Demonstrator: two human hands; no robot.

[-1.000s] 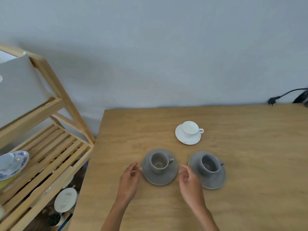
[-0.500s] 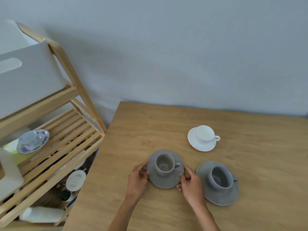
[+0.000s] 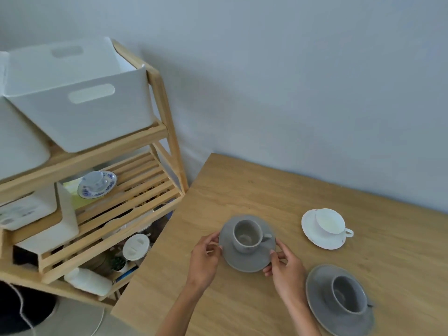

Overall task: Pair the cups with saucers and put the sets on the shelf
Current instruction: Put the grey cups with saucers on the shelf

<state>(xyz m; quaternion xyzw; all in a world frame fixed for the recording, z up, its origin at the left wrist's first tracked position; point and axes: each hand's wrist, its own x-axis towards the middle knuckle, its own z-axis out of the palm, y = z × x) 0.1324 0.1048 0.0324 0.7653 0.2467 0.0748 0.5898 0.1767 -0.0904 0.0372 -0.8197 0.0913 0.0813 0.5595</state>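
Landmark: grey saucer (image 3: 247, 255), near the left edge of the wooden table (image 3: 278, 195).

Item 1. Grey cup (image 3: 247, 235), upright on the grey saucer, set toward its far side, handle pointing right.

Item 2. Left hand (image 3: 204, 259), at the saucer's left rim, fingertips closed on the edge.

Item 3. Right hand (image 3: 287, 270), at the saucer's right rim, thumb on top of the edge and fingers curled beneath. Both hands pinch the saucer between them. Whether the saucer rests on the table or is raised off it cannot be told.

Item 4. White cup (image 3: 330, 221) on a white saucer (image 3: 322, 238), to the right of the grey saucer and farther back, apart from it; the cup sits off-centre, handle to the right.

Item 5. Dark grey cup (image 3: 348, 295) on a dark grey saucer (image 3: 322, 284), right of the grey saucer and nearer the viewer, just beyond the right hand.

Item 6. Wooden shelf (image 3: 167, 122), left of the grey saucer, beside the table's edge.

Item 7. Blue-patterned cup (image 3: 93, 178) on a blue-patterned saucer (image 3: 106, 187), on the shelf's middle slatted level.

Item 8. White bin (image 3: 80, 112), on the shelf's top level.
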